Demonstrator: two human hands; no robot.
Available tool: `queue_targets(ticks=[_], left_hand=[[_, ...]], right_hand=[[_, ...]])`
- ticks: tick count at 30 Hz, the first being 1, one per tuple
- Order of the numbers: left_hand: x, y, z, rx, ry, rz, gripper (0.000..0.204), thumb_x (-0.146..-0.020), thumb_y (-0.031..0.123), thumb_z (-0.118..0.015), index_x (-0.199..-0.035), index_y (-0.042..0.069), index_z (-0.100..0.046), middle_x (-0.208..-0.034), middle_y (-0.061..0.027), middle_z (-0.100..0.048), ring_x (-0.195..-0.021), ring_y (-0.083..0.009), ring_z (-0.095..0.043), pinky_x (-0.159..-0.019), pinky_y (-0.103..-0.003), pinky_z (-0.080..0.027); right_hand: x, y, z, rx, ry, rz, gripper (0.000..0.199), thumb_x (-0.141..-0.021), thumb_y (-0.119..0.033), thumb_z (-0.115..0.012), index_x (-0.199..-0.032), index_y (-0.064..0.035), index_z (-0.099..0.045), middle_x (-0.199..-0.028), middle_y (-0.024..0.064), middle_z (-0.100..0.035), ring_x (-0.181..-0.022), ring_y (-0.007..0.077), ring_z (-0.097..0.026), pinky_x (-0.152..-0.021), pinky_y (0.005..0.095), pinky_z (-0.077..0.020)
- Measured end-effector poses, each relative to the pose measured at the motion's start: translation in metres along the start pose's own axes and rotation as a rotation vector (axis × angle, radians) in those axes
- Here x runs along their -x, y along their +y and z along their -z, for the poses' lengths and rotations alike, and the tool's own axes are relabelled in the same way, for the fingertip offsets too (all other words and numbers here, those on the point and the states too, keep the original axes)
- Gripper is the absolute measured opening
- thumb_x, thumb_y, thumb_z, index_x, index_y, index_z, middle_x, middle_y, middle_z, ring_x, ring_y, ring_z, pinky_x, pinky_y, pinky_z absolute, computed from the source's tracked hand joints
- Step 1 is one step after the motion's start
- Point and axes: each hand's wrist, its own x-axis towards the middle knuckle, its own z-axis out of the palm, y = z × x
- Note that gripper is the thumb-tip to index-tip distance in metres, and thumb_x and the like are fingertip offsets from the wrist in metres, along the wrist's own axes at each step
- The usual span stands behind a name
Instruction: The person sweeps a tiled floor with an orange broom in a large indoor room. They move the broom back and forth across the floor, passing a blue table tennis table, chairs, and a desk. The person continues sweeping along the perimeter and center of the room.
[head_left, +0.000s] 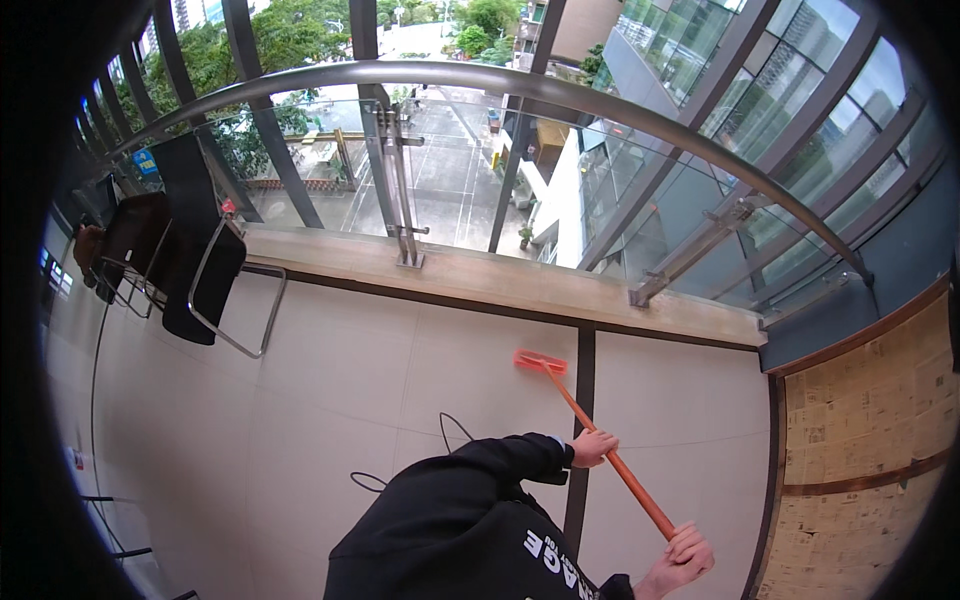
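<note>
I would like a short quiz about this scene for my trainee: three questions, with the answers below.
1. Which hand grips the orange handle closer to its red head?
2. True or false: the head lies right of the dark floor stripe.
3. Fill in: the nearest chair at the picture's left is ____ in colour.

Key: 1. The left hand. 2. False; it lies left of it. 3. Black.

Smooth pole (637,490) — matt cloth sleeve (510,458)
</note>
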Motion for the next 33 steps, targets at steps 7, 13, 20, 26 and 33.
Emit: queue_targets(ticks=[7, 13, 20, 26, 33], left_hand=[[0.025, -0.014, 0.033, -0.119, -0.041, 0.038, 0.051, -0.067, 0.013, -0.070, -0.110, 0.010, -0.044, -0.107, -0.0092, -0.049, -0.105, -0.0329, -0.046, -0.086, -0.047, -0.039], [0.075, -0.078, 0.053, -0.163, -0.013, 0.241, 0.059, -0.065, 0.014, -0.069, -0.117, 0.012, -0.041, -0.114, -0.0094, -0.047, -0.111, -0.0344, -0.043, -0.084, -0.049, -0.042], [0.101, -0.091, 0.067, -0.189, 0.087, 0.540, 0.072, -0.067, 0.016, -0.071, -0.129, 0.010, -0.034, -0.125, -0.0132, -0.039, -0.121, -0.0346, -0.035, -0.093, -0.049, -0.038], [0.059, -0.083, 0.046, -0.149, 0.033, 0.662, 0.078, -0.064, 0.027, -0.075, -0.128, 0.007, -0.035, -0.127, -0.0171, -0.038, -0.127, -0.0359, -0.030, -0.099, -0.052, -0.032], [-0.069, -0.014, -0.011, -0.123, -0.122, 0.374, 0.079, -0.063, 0.032, -0.076, -0.127, 0.006, -0.038, -0.119, -0.0143, -0.043, -0.119, -0.0325, -0.037, -0.099, -0.049, -0.031]], right_hand=[[-0.070, 0.039, 0.051, -0.106, -0.138, -0.031, 0.043, -0.095, -0.019, -0.037, -0.053, -0.0123, -0.029, -0.042, -0.0003, -0.029, -0.037, 0.0105, -0.027, -0.051, 0.0291, -0.0291], [-0.086, 0.127, 0.036, -0.268, -0.121, -0.311, 0.037, -0.087, -0.016, -0.044, -0.051, -0.0064, -0.037, -0.045, 0.0049, -0.039, -0.045, 0.0187, -0.042, -0.049, 0.0319, -0.0360], [-0.098, 0.153, 0.001, -0.260, -0.359, -0.500, 0.037, -0.086, -0.016, -0.044, -0.051, -0.0034, -0.042, -0.049, 0.0096, -0.044, -0.053, 0.0231, -0.048, -0.060, 0.0353, -0.0409], [-0.119, 0.159, 0.032, -0.334, -0.389, -0.469, 0.039, -0.086, -0.015, -0.044, -0.049, -0.0062, -0.038, -0.045, 0.0050, -0.039, -0.047, 0.0189, -0.042, -0.060, 0.0340, -0.0401], [-0.178, 0.125, 0.154, -0.351, -0.277, -0.274, 0.042, -0.091, -0.019, -0.040, -0.051, -0.0102, -0.030, -0.042, 0.0012, -0.031, -0.039, 0.0133, -0.029, -0.047, 0.0293, -0.0308]])
